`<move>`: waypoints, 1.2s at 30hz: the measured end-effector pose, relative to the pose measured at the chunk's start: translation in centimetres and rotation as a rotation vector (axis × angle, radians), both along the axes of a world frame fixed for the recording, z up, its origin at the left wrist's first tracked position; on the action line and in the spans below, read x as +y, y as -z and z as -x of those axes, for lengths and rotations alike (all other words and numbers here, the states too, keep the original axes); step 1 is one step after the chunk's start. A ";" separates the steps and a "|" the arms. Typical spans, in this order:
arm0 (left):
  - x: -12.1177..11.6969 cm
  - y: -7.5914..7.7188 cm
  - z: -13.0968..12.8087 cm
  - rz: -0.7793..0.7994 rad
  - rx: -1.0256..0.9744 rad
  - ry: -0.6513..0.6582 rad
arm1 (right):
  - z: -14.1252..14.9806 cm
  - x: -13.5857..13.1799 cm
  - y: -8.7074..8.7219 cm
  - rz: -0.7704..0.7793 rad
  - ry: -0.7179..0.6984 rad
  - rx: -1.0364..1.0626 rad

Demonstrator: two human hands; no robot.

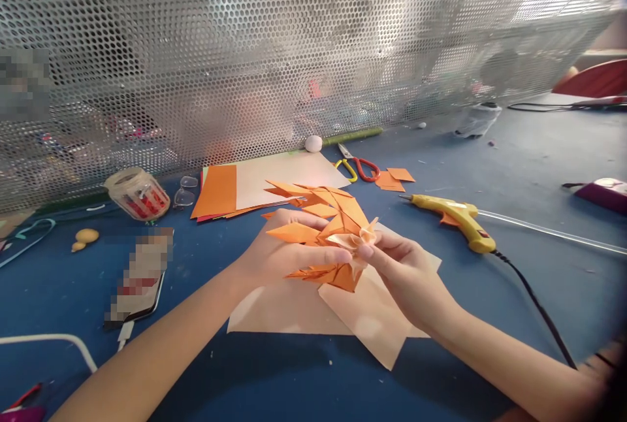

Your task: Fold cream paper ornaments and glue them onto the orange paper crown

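My left hand [279, 253] is wrapped around an orange folded-paper piece with many pointed flaps [326, 223], held above the blue table [514, 174]. My right hand [399, 265] comes in from the right, and its fingertips pinch a small pale peach paper bit [360, 239] at the middle of the orange piece. Beneath both hands lie two pale peach paper sheets [353, 314].
A yellow glue gun [455, 216] with a black cord lies to the right. Behind are orange and cream paper sheets [255, 187], scissors [357, 166], orange scraps [394, 178], a plastic jar [137, 193], a phone [142, 278], and a perforated metal screen [294, 36].
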State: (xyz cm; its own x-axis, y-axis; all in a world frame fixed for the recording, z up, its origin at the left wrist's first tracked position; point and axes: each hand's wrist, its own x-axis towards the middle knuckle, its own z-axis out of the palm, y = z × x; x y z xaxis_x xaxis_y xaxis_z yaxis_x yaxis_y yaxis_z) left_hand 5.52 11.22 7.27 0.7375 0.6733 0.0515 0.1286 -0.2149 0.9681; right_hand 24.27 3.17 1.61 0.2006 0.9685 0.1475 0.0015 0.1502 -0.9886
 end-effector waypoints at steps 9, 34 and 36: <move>0.2 0.1 0.9 -0.371 -0.132 0.094 | 0.1 -1.0 0.0 -0.488 0.073 -0.242; -0.4 -0.4 0.7 -0.506 -0.168 0.114 | -0.4 -1.2 0.5 -0.490 0.021 -0.156; -0.6 -1.2 0.8 -0.454 -0.089 0.007 | -0.4 -0.5 0.6 -0.299 -0.011 0.001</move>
